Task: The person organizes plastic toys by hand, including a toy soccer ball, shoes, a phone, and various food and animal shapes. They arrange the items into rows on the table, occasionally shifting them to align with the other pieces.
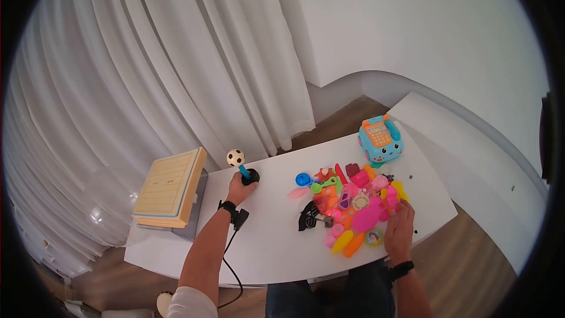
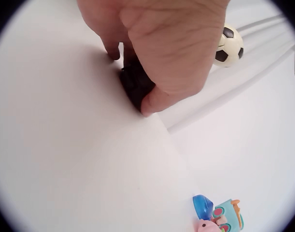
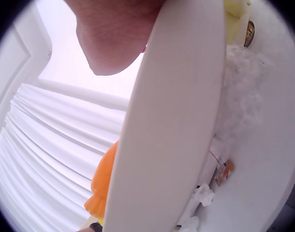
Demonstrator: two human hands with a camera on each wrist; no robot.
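My left hand (image 1: 240, 189) grips the round black base (image 1: 252, 178) of a small stand on the table's left part. A blue stem (image 1: 244, 171) and a black-and-white football (image 1: 235, 158) rise from it. In the left wrist view, thumb and fingers of the hand (image 2: 171, 48) hold the black base (image 2: 135, 84) against the white surface. My right hand (image 1: 399, 232) lies at the right edge of a pile of colourful plastic toys (image 1: 366, 217), fingers extended. In the right wrist view, only part of that hand (image 3: 113, 41) shows; its fingertips are hidden.
A thick book (image 1: 170, 185) lies on a grey box at the table's left end. Behind the toys stands a blue toy telephone (image 1: 381, 139). Black straps (image 1: 307, 217) lie left of the pile. A black cable (image 1: 235, 274) hangs from the left wrist over the front edge.
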